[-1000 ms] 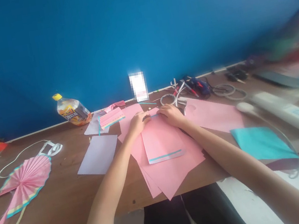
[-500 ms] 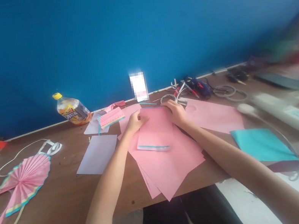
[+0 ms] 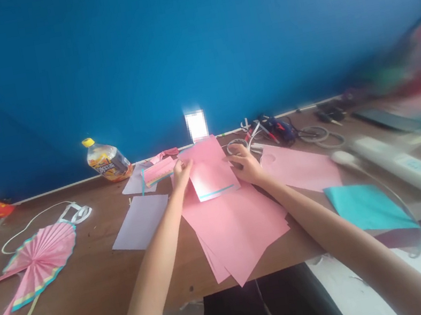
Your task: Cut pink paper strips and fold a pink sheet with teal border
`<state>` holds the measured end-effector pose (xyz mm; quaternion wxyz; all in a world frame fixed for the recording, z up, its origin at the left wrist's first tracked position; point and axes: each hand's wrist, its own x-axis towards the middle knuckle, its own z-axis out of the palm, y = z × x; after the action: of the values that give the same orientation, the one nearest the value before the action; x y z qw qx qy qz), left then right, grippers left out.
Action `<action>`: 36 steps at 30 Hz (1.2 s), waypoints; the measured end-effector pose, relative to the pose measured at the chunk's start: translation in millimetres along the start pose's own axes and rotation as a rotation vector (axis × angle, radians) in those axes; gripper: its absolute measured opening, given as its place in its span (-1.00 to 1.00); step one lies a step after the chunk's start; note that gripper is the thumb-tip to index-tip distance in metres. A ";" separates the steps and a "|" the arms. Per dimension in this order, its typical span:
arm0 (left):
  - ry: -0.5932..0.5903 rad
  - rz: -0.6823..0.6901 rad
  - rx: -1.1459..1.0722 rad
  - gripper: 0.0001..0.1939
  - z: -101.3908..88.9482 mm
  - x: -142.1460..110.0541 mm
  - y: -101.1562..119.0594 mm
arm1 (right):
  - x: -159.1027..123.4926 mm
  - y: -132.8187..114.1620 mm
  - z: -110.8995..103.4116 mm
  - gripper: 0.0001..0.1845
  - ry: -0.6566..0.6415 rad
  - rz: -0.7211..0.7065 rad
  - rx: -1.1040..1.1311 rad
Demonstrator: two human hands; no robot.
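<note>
Head view, then. A rectangular pink paper sheet with a blue stripe along its near edge (image 3: 210, 165) is being held up off the tabletop (image 3: 91, 265), tilted, between the two hands. The left-side edge is pinched between thumb and fingers of the left hand (image 3: 183, 173), so that grip is closed on paper, roughly midway along the edge. The right hand (image 3: 245, 165) is placed just beside the opposite edge, with its fingers part curled and a gap left at the thumb. Whether the paper is touched there can't really be told.

The bit that matters is the lie of the sheet: its long axis seems to run away from the body, far end skewed a little to the left, striped end nearest. It lies right of the left grip and left of the right one, with the left hand clearly the closer, since contact is made there.

Underneath and nearer the body, a loose, fanned pile of plain pink paper sheets (image 3: 235, 229) is spread out. A pale lavender paper sheet (image 3: 140, 221) is left flat by the left forearm, and a pleated pink paper fan with a blue and yellow border (image 3: 43, 257) is set well out to the left. A flat turquoise paper piece (image 3: 369, 205) can be seen over on the right.
</note>
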<state>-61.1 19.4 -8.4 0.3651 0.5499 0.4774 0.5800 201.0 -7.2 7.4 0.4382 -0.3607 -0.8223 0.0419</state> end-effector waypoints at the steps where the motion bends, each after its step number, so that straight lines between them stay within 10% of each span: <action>1: -0.010 0.005 -0.028 -0.69 0.6 -1.6 0.7 | 0.0 -0.4 -0.8 -0.70 0.001 0.014 0.042; 17: -0.262 0.022 -0.049 -0.43 9.4 -9.3 16.9 | 2.9 -16.9 -7.1 -0.63 0.133 0.599 0.622; 36: -0.595 0.054 0.073 -0.43 23.6 -10.0 40.9 | 6.1 -26.0 -5.5 -0.79 0.260 0.561 0.473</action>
<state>-32.4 2.1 26.4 0.4535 0.7209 0.3553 0.3853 188.5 -23.9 25.0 0.5815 -0.4628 -0.5968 0.3025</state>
